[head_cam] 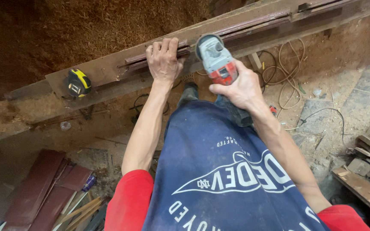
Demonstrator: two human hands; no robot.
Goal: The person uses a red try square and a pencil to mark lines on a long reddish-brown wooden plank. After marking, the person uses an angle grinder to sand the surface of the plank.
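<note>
The right hand (240,87) is wrapped tight around a red and grey grinder (217,60). The grinder sticks out past the fingers, up and away from the person, and its round head sits on the near edge of the bench (103,68), against the dark wood strips (245,25). The strips lie along the bench, from its middle toward its far right end.

The left hand (164,60) lies flat on the strips, just beside the grinder head. Its fingers are spread a little and curl over the top strip, pressing it down. It does not touch the grinder.

A yellow and black tape measure (79,82) rests near the left end of the bench, well apart from both hands. Sawdust (65,30) is piled behind the bench. Cords (285,72) lie on the floor under it.
</note>
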